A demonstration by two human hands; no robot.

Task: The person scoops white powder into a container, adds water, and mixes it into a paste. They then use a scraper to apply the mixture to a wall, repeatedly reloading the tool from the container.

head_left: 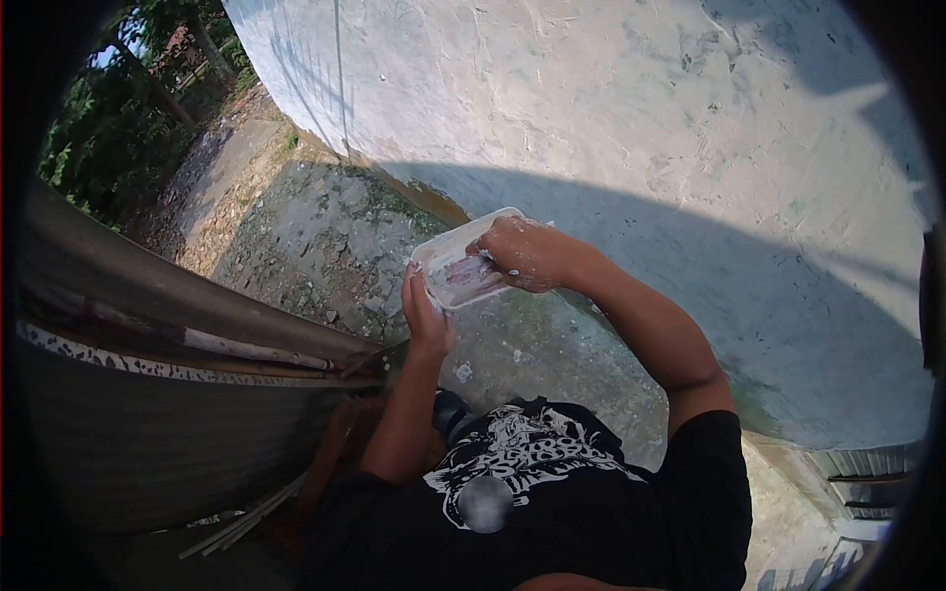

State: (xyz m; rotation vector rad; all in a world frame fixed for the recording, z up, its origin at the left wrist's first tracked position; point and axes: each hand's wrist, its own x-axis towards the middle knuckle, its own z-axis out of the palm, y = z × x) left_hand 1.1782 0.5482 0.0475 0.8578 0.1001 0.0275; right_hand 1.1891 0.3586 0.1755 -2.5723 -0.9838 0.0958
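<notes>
A shallow white plastic tub [455, 239] is tilted in front of my chest, its inside smeared with whitish paste and showing a pinkish-purple patch at the bottom. My left hand [426, 313] grips the tub by its near left side, thumb along the rim. Over the opposite end, my right hand [525, 252] reaches into the tub with curled fingers. White specks of paste cover its knuckles. Whatever those fingers hold, if anything, is hidden by the hand.
A pale plastered wall [591, 108] rises along the right, partly in shadow. On the left stands a dark corrugated sheet [177, 424] with poles [256, 353] along it. Rough concrete ground [315, 236] with rubble lies between, and trees [108, 128] grow farther off.
</notes>
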